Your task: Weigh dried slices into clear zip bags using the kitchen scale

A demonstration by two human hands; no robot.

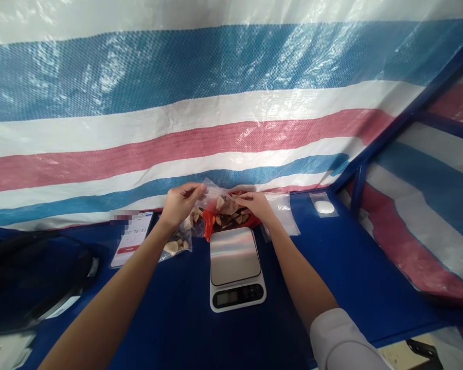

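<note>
My left hand (183, 203) pinches the upper left corner of a clear plastic bag (212, 188) between thumb and fingers. At the bag's right side, the fingertips of my right hand (256, 204) are closed on it. Pale dried slices (225, 205) show in the bag's lower part. Below and behind it lies an open red plastic bag (208, 226) holding several brown and pale dried pieces (231, 221). Just in front stands a white digital kitchen scale (235, 259) with a bare metal plate; its display is too dim to read.
Small clear bags of pale slices (175, 246) lie left of the scale. A phone (133, 239) shows a timer. Flat clear bags (283, 210) and a bagged white round item (324, 206) are at right. A black bag-like item (34, 277) sits left on the blue table (170, 318).
</note>
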